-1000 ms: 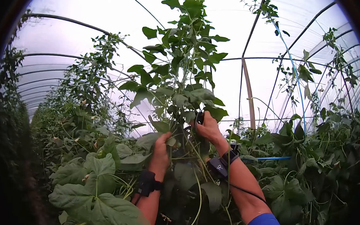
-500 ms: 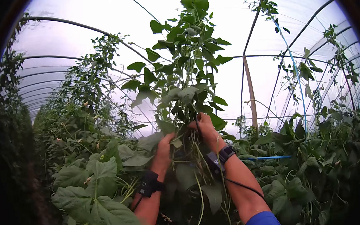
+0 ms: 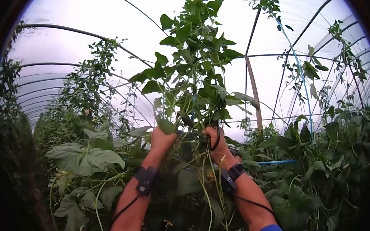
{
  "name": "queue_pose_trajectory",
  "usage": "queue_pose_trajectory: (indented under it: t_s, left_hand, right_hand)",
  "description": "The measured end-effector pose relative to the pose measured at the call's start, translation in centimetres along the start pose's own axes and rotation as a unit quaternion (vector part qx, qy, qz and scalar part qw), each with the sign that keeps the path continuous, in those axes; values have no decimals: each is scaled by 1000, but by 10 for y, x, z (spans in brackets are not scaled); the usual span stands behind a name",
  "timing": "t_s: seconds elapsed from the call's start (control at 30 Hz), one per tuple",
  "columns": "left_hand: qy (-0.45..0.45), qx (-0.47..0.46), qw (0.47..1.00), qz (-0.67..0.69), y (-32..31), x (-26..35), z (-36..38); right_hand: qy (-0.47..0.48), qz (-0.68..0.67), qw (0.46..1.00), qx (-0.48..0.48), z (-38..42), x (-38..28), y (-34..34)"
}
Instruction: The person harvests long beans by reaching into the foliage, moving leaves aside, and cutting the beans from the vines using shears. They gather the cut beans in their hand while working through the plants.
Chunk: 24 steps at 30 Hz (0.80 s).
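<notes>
A tall climbing bean-like vine (image 3: 192,57) stands straight ahead, its broad green leaves bunched above my hands. My left hand (image 3: 162,140) is closed at the left side of its lower stems, with a leaf against the thumb. At the right side, my right hand (image 3: 219,143) is also closed, fingers turned in toward the stems. A black loop (image 3: 216,140), shaped like a scissor handle, shows at the right hand; the rest of it is hidden. Long pale stems (image 3: 208,192) hang below between my forearms. Both wrists wear black strapped devices with cables.
Large leaves (image 3: 84,158) crowd the lower left, and dense vines (image 3: 289,196) fill the right. A blue string (image 3: 298,63) runs upward at right, near a brown post (image 3: 253,92). Curved greenhouse ribs (image 3: 68,28) hold up the plastic cover.
My left hand has moved slightly left and up, and my right hand slightly right and down. The vine's stems are spread wider, and the black loop shows more clearly.
</notes>
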<state>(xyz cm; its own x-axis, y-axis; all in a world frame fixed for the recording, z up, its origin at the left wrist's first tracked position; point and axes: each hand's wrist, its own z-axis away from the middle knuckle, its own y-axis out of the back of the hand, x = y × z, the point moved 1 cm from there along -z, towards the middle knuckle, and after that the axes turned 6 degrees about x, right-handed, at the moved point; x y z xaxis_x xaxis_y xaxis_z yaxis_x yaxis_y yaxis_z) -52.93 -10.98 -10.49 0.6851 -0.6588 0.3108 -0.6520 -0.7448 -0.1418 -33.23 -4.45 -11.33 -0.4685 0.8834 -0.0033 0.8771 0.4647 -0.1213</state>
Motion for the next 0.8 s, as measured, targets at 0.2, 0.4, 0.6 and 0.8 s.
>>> queue_pose_trajectory:
  t_s: [0.2,0.4,0.6,0.8]
  left_hand:
    - [-118,19,920,-372,10,73,-4]
    - [8,-168,984,53,-21,41,-40]
    - [113,-255,942,188,-32,22,-46]
    - [162,-293,904,266,-17,12,-44]
  right_hand:
    - [-193,-179,963,52,4,11,-2]
    - [221,258,940,-18,5,7,0]
    - [123,172,977,-14,6,7,5]
    - [316,269,908,-62,2,4,0]
